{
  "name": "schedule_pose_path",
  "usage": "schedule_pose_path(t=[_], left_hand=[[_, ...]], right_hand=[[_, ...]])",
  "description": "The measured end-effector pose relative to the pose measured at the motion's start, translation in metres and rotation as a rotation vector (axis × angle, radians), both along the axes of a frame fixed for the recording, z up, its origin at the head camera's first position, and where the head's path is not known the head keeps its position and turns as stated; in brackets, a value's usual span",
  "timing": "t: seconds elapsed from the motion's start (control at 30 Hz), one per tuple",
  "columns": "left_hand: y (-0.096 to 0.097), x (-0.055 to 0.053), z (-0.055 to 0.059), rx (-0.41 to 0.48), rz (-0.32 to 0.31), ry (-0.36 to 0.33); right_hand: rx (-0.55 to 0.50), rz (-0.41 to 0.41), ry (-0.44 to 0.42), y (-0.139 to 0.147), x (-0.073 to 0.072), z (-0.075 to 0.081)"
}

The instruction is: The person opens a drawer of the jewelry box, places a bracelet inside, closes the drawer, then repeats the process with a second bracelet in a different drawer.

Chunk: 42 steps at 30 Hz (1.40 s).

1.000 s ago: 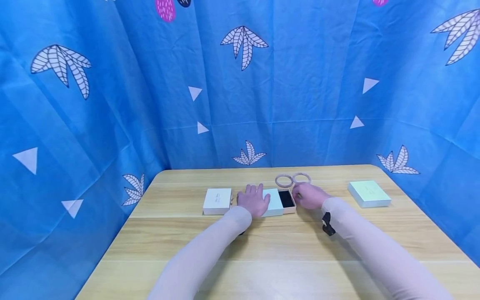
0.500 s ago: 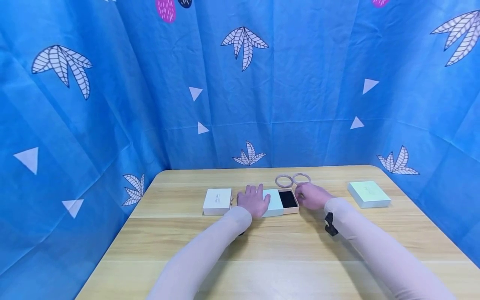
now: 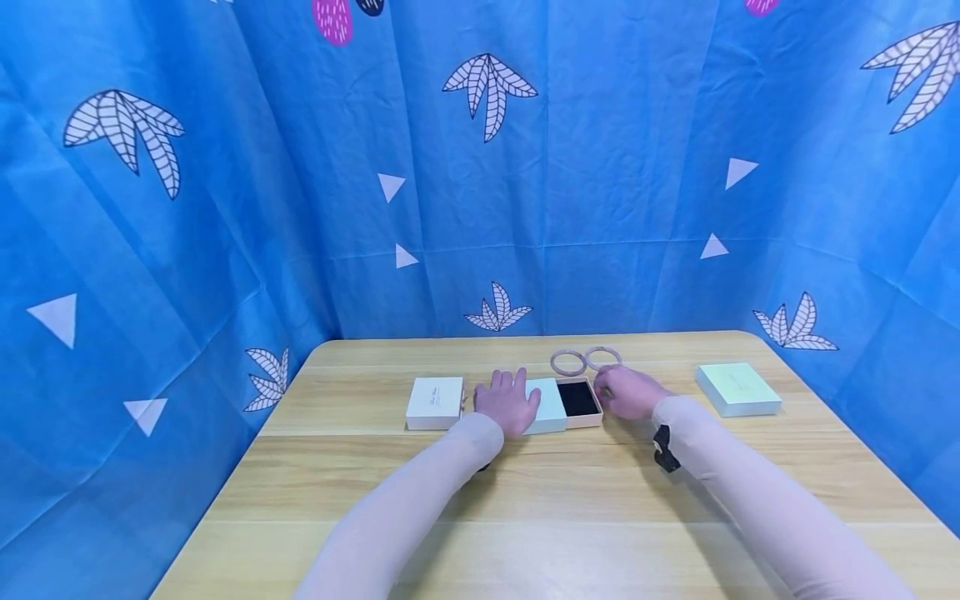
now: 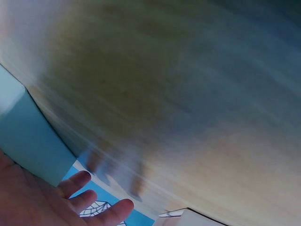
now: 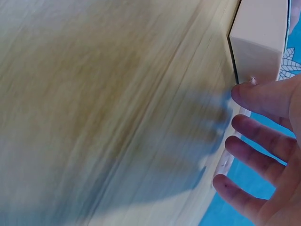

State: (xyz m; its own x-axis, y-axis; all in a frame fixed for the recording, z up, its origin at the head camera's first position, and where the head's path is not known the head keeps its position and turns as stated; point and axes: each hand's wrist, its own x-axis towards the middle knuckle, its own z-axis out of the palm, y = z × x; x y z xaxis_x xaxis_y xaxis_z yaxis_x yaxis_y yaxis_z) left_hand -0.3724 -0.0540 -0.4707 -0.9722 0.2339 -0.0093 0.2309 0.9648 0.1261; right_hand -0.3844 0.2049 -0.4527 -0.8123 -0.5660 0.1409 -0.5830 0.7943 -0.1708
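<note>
A pale mint drawer-style gift box lies at the middle of the table, its sleeve (image 3: 549,407) on the left. From the sleeve's right end the pinkish drawer (image 3: 578,400) sticks out, lined in black. My left hand (image 3: 507,407) rests against the sleeve, and the left wrist view shows its fingers extended beyond the mint side (image 4: 35,136). At the drawer's outer end, my right hand (image 3: 630,392) pinches a small ribbon pull (image 5: 253,81) between thumb and forefinger. The other fingers of that hand are loosely bent over the tabletop.
Two pale ring-shaped bangles (image 3: 568,374) lie behind the drawer. A white box (image 3: 435,402) with printed lettering stands left of my left hand. Another mint box (image 3: 738,387) sits at the table's right side. A blue patterned curtain (image 3: 480,192) encloses the back and sides.
My right hand has moved a little to the right, and the drawer has slid further out of the sleeve with it. The left hand and the sleeve have stayed in place.
</note>
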Motion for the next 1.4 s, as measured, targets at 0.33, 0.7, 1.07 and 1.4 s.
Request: schedule_pose_path(t=[0.33,0.7,1.07,1.4], left_hand=[[-0.001,0.000,0.000,0.010,0.004,0.000],[-0.002,0.003,0.001,0.011,0.012,0.006],[-0.001,0.005,0.001,0.014,0.019,0.003],[0.000,0.005,0.003,-0.009,0.015,-0.010]], right_hand=[[-0.009,-0.009,-0.007,0.001,0.001,0.003],[-0.017,-0.028,-0.051,0.000,-0.001,0.002],[-0.032,-0.109,-0.146,0.003,-0.003,0.017],[0.023,-0.099,-0.111,-0.003,-0.012,0.038]])
